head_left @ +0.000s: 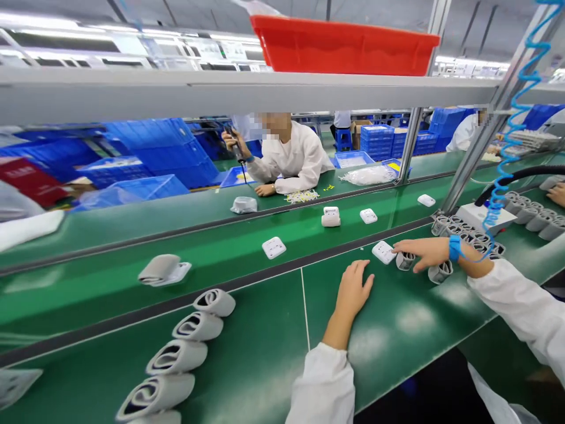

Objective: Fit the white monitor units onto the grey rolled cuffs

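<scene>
My left hand (pixel 353 288) lies flat on the green bench (pixel 265 353) with its fingers stretched out and nothing in it. My right hand (pixel 421 252) reaches forward, fingers extended, its fingertips touching a white socket plate (pixel 383 252) at the edge of the conveyor belt (pixel 220 253). Under that hand sits a small grey rolled sleeve (pixel 405 261), and a second one (pixel 440 272) lies by the wrist. A blue wrist strap (pixel 454 247) with a coiled blue cord (pixel 512 129) is on my right wrist.
Several grey rolled sleeves (pixel 176 356) lie in a row at my left. More socket plates (pixel 273 247) ride the belt. A cluster of grey sleeves (pixel 463 232) stands at right. A person in a white coat (pixel 291 159) works opposite. A red bin (pixel 344 44) sits overhead.
</scene>
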Motion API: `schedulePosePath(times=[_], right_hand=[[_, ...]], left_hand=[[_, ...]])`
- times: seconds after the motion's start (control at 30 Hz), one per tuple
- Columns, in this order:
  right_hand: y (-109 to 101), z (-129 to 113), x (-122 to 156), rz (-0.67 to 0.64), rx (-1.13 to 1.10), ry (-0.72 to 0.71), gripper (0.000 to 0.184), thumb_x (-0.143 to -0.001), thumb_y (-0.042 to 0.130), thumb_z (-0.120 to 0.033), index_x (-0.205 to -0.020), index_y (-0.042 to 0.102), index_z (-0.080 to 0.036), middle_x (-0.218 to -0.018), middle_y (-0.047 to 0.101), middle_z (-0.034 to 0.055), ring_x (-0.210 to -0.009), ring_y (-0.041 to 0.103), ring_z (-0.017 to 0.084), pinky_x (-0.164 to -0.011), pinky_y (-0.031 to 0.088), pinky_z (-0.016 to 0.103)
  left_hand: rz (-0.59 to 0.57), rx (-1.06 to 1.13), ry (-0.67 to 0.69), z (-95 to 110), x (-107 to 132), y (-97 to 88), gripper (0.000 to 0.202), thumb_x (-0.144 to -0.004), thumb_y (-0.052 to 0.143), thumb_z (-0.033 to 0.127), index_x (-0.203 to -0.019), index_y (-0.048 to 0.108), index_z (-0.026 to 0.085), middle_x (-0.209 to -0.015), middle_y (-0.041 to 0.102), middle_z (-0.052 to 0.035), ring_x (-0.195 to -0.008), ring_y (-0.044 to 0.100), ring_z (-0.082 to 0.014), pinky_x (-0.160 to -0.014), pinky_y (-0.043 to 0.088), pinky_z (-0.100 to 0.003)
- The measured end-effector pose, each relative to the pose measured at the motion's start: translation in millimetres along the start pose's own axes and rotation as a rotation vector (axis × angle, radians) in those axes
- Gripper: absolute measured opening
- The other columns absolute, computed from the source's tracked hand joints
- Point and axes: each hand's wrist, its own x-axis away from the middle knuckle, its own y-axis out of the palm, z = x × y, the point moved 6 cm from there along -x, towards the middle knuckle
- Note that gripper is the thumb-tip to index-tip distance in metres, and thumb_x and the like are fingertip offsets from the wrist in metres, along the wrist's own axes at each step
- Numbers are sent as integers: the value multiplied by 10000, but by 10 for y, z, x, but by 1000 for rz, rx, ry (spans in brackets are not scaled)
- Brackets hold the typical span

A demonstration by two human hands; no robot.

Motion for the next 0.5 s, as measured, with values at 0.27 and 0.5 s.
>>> schedulePosePath(times=[0.27, 0.5], right_hand=[[335, -242, -92, 554, -272, 251, 481, -889, 797, -457, -1295, 760, -203, -1217, 808, 122, -1136, 745, 348, -1024, 567, 440], [464, -61, -209, 955, -1199, 192, 522, -895, 755, -683, -1195, 779, -257, -873, 684, 19, -586, 501, 155, -465, 403, 291]], left_hand=[[-10, -222, -113, 102, -220, 214, 718, -990, 763, 371, -1633, 488, 210, -1617, 574, -221, -1458, 565, -423, -1165, 496, -601], [41, -160, -226, 105, -578, 565, 856, -871, 915, 484, -1593, 530, 231, -1582, 608, -243, -1471, 502, -488, -1174, 422, -689]])
